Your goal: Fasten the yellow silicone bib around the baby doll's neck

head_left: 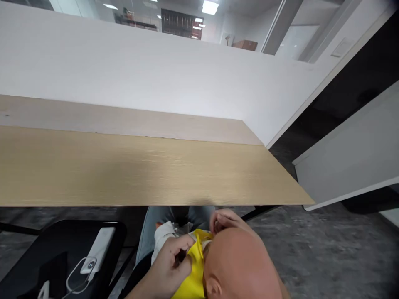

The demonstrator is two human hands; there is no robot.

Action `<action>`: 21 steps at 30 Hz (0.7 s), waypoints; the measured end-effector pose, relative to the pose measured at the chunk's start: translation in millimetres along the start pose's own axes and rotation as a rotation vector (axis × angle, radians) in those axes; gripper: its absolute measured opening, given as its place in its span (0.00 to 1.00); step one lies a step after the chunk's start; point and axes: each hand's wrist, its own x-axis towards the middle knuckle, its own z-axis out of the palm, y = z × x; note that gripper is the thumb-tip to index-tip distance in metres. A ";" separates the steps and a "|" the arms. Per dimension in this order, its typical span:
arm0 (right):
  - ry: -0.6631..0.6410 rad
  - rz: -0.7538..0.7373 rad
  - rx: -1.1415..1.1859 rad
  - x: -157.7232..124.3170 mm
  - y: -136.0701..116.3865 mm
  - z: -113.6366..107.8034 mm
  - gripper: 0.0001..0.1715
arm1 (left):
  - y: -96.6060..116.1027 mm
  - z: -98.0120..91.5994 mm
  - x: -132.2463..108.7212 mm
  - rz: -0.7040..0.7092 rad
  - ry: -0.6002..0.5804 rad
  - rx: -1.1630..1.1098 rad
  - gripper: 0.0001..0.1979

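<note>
In my lap, below the table's front edge, lies what looks like a bald doll (245,265) in a yellow garment (195,270) with white cloth (162,236) beside it. My left hand (170,265) pinches the yellow garment near the doll's neck, fingers closed. Behind the doll's head, my right hand (224,220) curls its fingers at the garment's upper edge. The head partly hides it. My jeans-clad legs (149,228) show under the doll.
A long light wooden table (140,166) spans the view, with a white partition wall (156,74) behind it. On a black seat (46,257) at lower left lies a white power bank (99,247) with a cable. Grey carpet and a white panel (349,158) are on the right.
</note>
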 end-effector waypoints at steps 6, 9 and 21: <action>-0.438 0.039 0.111 32.8 17.9 11.1 0.37 | -24.7 12.5 18.8 -0.069 0.027 -0.121 0.04; -0.465 0.052 0.026 38.2 26.0 16.2 0.32 | -26.3 7.4 24.4 -0.051 0.063 -0.019 0.06; -0.280 0.065 0.064 30.7 45.8 26.1 0.26 | -43.7 -2.8 32.3 0.013 -0.029 -0.048 0.06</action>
